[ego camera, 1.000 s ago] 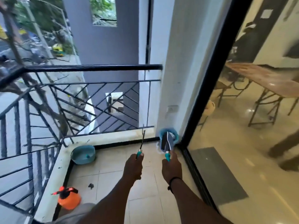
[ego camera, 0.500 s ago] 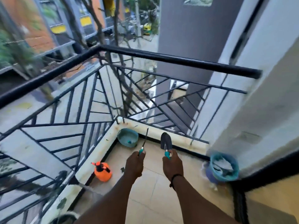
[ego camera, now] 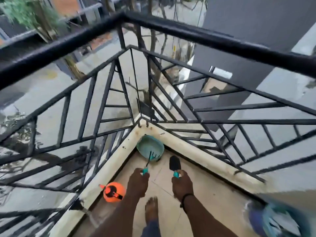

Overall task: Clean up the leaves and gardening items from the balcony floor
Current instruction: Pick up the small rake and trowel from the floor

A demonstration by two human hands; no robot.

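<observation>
My left hand [ego camera: 138,183] grips the teal handle of a thin black hand fork [ego camera: 148,159], whose tip points toward a teal bowl [ego camera: 150,148] in the balcony corner. My right hand [ego camera: 182,184] grips the teal handle of a black trowel [ego camera: 174,163], blade pointing forward over the tiled floor [ego camera: 210,199]. Both hands are held out in front of me, side by side, a little short of the bowl.
An orange spray bottle [ego camera: 112,191] stands on the floor at the left by the kerb. A blue bucket [ego camera: 280,219] with stuff inside sits at the lower right, blurred. Black railing [ego camera: 188,36] closes the corner. My bare foot [ego camera: 151,208] is between my arms.
The view has turned left and down toward the railing corner. The bowl now lies straight ahead of both tools and the bucket has slid to the lower right. Both hands keep their tools.
</observation>
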